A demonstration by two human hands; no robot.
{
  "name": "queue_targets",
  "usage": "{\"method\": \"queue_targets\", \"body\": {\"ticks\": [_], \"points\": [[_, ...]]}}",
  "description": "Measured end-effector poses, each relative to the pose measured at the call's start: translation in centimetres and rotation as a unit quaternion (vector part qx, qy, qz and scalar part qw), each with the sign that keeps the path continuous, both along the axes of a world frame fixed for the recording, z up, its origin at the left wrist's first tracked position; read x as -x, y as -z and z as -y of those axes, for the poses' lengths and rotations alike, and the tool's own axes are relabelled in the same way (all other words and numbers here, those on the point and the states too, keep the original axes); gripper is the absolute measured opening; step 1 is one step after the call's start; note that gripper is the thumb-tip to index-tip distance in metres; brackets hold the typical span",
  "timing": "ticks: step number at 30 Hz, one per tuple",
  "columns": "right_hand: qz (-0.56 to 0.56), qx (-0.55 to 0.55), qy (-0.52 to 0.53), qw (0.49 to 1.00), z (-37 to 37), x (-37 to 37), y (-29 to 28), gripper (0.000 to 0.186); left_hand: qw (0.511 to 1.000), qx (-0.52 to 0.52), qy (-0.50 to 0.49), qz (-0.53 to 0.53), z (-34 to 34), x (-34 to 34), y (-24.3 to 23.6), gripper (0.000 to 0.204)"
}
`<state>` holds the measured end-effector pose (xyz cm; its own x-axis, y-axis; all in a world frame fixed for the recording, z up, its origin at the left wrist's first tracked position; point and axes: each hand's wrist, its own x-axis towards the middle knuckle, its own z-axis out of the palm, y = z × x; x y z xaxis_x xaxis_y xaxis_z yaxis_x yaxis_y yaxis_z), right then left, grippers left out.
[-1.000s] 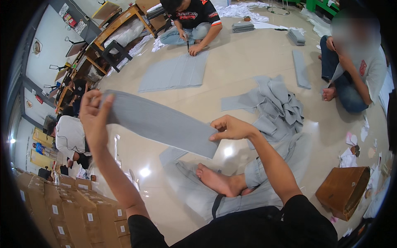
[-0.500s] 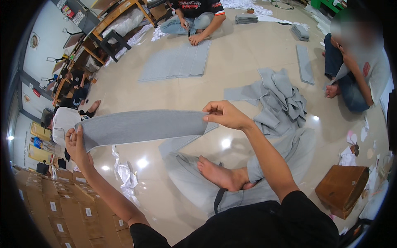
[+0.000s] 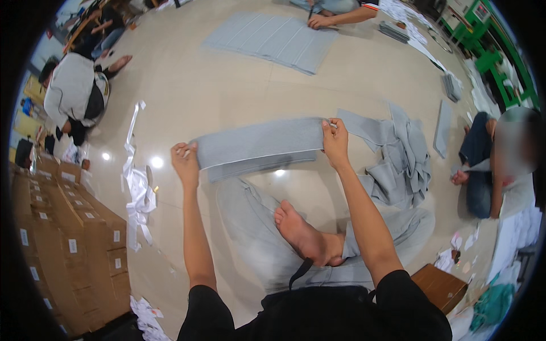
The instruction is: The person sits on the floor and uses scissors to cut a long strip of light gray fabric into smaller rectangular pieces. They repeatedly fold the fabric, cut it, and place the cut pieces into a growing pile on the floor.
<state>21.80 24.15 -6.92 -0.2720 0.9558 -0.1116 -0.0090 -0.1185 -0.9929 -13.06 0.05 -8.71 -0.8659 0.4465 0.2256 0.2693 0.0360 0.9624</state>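
A long grey fabric strip [image 3: 261, 142] is stretched out in front of me, a little above the floor. My left hand [image 3: 185, 162] pinches its left end between thumb and fingers. At its right end, my right hand [image 3: 335, 139] grips the other short edge. Just below and partly behind it lies a grey fabric piece [image 3: 267, 164] on the floor, in front of my crossed legs. To the right of my right hand is a crumpled heap of grey fabric strips [image 3: 401, 153].
Stacked cardboard boxes [image 3: 74, 244] stand at the left, near white ribbon scraps [image 3: 139, 196]. A brown box [image 3: 438, 287] sits at my right. Ahead, a co-worker's hand [image 3: 322, 21] works over a flat grey sheet [image 3: 270, 42]. Another person [image 3: 480, 165] sits at the right.
The view has tilted down and turned. Both hands have brought the strip lower, over the grey piece on the floor, and it now lies straighter and flatter between them.
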Motion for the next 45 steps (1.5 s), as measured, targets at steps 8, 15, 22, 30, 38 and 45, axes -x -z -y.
{"method": "queue_targets", "body": {"ticks": [8, 15, 22, 30, 38, 45], "points": [[0.279, -0.192, -0.045, 0.94, -1.9, 3.7, 12.1, 0.02, 0.98, 0.186, -0.037, -0.058, 1.6, 0.5, 11.5, 0.033], [0.375, -0.198, -0.052, 0.904, -1.3, 3.2, 12.3, 0.015, 0.971, 0.235, -0.038, -0.028, 0.7, -0.4, 11.3, 0.031], [0.408, -0.194, -0.053, 0.89, -1.0, 2.7, 12.8, 0.02, 0.962, 0.264, -0.037, -0.049, 0.7, 0.1, 11.4, 0.033], [0.42, -0.192, -0.054, 0.885, -1.4, 2.9, 12.7, 0.022, 0.951, 0.3, -0.029, -0.067, 1.3, -0.1, 11.4, 0.035], [0.429, -0.271, -0.007, 0.862, -1.1, 3.1, 11.5, 0.023, 0.893, 0.302, -0.014, -0.333, 0.1, -1.4, 11.0, 0.041], [0.421, -0.342, -0.115, 0.832, 0.0, 1.8, 11.7, 0.027, 0.853, 0.348, 0.147, -0.361, -0.9, -2.4, 12.2, 0.045]]}}
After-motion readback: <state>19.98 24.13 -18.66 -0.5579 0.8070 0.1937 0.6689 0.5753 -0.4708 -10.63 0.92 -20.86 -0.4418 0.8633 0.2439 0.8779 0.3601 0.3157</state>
